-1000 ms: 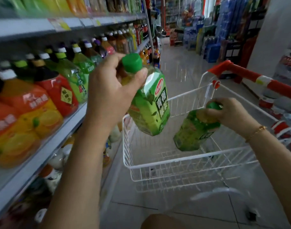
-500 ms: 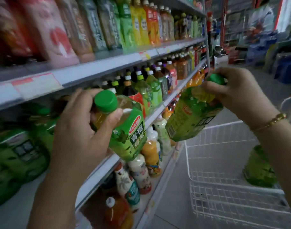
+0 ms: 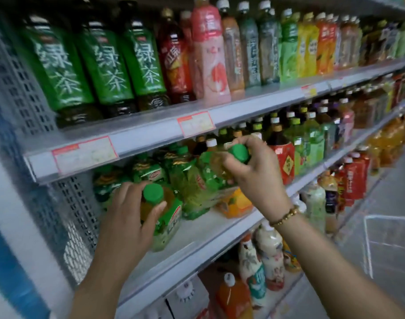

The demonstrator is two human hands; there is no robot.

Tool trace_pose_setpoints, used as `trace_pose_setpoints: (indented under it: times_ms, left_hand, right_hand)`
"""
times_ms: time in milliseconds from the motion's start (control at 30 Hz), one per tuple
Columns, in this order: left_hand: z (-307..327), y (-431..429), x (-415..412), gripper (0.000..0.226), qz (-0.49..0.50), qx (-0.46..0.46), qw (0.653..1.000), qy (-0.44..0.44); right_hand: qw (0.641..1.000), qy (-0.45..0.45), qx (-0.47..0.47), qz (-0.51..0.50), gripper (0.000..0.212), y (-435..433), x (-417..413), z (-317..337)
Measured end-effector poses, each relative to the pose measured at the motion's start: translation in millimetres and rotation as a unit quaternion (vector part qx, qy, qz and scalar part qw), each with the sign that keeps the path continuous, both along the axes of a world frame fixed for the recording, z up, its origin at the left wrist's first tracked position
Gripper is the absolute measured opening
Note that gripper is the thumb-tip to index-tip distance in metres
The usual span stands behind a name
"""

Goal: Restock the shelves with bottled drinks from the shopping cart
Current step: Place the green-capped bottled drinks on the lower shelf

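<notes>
Here we are at the drinks aisle, both hands up at the middle shelf (image 3: 197, 237). Our left hand (image 3: 130, 217) is wrapped round the neck of a green-capped tea bottle (image 3: 170, 218), thumb just under the cap, fingers curled behind. That bottle sits near the front of the shelf, leaning a touch. Whether its base rests on the board or sits just above it, we cannot tell.

Our right hand (image 3: 256, 176), beaded bracelet (image 3: 284, 216) at the wrist, pinches the cap end of a second green-capped bottle (image 3: 208, 173). It is held tilted, base pointing in toward the row of green-labelled bottles (image 3: 148, 171) at the back, just over an orange-labelled bottle (image 3: 236, 203).

On the upper shelf (image 3: 151, 132) we see dark green tea bottles (image 3: 105, 65) and a pink bottle (image 3: 208, 54). Down at the right edge, a corner of the white wire shopping cart (image 3: 390, 216) shows, well apart from both hands.
</notes>
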State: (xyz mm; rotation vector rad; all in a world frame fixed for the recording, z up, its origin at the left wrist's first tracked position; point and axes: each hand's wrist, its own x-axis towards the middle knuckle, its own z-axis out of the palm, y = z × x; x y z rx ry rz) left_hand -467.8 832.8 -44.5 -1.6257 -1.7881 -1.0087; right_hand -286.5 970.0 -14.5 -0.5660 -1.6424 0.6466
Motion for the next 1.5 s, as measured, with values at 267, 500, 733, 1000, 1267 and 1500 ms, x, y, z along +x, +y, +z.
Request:
trace_pose_setpoints:
  times_ms: [267,500,733,1000,1267,1500]
  left_hand:
    - [-2,-9,-48,0.039,0.056,-0.05,0.994,-0.078]
    - [-5,14,-64,0.038,0.098,0.031,0.972,-0.211]
    - [-16,24,-81,0.043,0.068,0.124,0.936,-0.322]
    - [-14,35,-94,0.035,0.078,0.122,0.924,-0.353]
    - [-43,49,-88,0.03,0.081,0.284,0.894,-0.336]
    - [-51,58,-91,0.03,0.088,0.337,0.886,-0.305]
  right_hand:
    - [0.984,-0.145,0.021,0.103,0.018,1,-79,-18]
    - [0.967,-0.243,0.035,0.063,0.037,15,-142,2]
    - [0.951,-0.296,-0.034,0.079,0.101,-1,-128,-35]
    - [0.951,-0.223,-0.205,0.06,0.109,-13,-143,-86]
    - [0.953,-0.081,-0.28,0.086,0.072,-9,-173,-97]
    - [0.951,-0.15,-0.227,0.148,0.036,-4,-147,-97]
